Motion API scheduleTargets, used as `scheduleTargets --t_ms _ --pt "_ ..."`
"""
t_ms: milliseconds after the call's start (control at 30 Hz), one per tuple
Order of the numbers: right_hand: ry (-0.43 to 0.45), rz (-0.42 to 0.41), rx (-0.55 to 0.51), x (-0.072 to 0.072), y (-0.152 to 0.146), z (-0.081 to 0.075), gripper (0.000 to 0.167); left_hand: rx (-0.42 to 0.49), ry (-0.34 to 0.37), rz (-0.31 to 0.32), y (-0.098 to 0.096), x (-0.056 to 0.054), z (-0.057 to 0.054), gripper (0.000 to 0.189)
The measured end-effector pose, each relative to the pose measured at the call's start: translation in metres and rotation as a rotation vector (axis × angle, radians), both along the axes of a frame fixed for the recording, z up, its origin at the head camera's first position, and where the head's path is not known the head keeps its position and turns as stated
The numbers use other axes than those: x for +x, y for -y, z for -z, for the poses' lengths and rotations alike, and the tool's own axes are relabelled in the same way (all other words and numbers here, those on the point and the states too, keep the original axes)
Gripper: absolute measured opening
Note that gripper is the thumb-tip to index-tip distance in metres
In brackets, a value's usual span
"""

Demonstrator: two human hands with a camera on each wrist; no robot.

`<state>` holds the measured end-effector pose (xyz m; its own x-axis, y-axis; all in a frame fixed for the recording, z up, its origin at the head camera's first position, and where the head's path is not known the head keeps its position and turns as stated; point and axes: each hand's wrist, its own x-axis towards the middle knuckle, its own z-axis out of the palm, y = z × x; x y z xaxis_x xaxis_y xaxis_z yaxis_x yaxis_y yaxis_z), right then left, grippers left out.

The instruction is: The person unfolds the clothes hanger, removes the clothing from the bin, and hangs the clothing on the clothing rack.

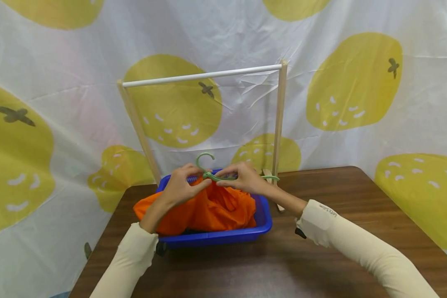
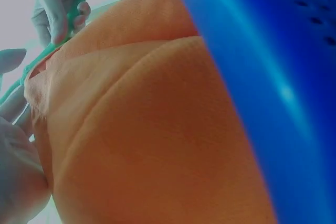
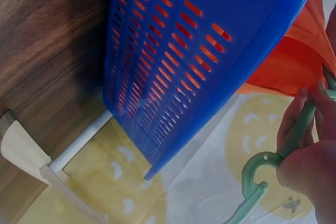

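Note:
A green clothes hanger [image 1: 205, 155] is held up over the blue basket, its hook pointing upward. My left hand [image 1: 180, 184] pinches it near the neck below the hook, with thumb and fingers on either side. My right hand [image 1: 243, 177] grips the hanger's right arm, whose tip [image 1: 271, 178] sticks out past the wrist. Orange cloth [image 1: 208, 211] is heaped in the basket and spills over its left side. In the left wrist view a raised part of the orange cloth [image 2: 126, 114] reaches up to the hanger [image 2: 76, 11] beside my left hand [image 2: 18, 166].
The blue basket [image 1: 216, 239] with slotted walls stands on a brown wooden table [image 1: 331, 198]. Behind it rises a rack with a white bar [image 1: 204, 76] and wooden posts [image 1: 280, 120]. A white curtain with yellow fruit prints [image 1: 353, 82] hangs at the back.

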<state>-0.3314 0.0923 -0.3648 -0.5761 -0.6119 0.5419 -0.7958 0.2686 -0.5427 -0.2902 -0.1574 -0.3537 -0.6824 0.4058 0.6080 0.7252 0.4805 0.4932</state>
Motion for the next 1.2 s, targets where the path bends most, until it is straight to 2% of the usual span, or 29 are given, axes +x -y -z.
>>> scheduleTargets --t_ms 267,433,600,733,867,1000,1200 --pt "0.057 0.032 -0.016 0.000 -0.004 -0.002 0.021 -0.031 0.078 -0.034 0.009 0.001 -0.008 0.035" --pt "0.043 0.083 -0.027 -0.002 -0.006 -0.004 0.021 -0.075 -0.003 -0.071 0.019 0.001 -0.011 0.031" --pt "0.050 0.063 -0.034 -0.003 -0.003 -0.002 0.022 -0.065 -0.059 -0.070 0.018 -0.001 -0.008 0.026" --pt "0.085 0.028 -0.041 -0.001 0.001 0.000 0.024 -0.026 -0.040 -0.054 0.012 -0.002 -0.007 0.028" --pt "0.118 0.027 -0.034 0.000 0.002 -0.001 0.024 0.003 -0.010 -0.039 0.006 -0.003 -0.008 0.028" --pt "0.137 0.016 -0.009 0.000 0.001 -0.001 0.024 0.013 -0.043 -0.030 0.003 -0.004 -0.007 0.021" --pt "0.102 -0.018 0.043 -0.001 -0.007 -0.002 0.024 0.009 -0.084 -0.016 0.006 -0.004 -0.004 0.012"
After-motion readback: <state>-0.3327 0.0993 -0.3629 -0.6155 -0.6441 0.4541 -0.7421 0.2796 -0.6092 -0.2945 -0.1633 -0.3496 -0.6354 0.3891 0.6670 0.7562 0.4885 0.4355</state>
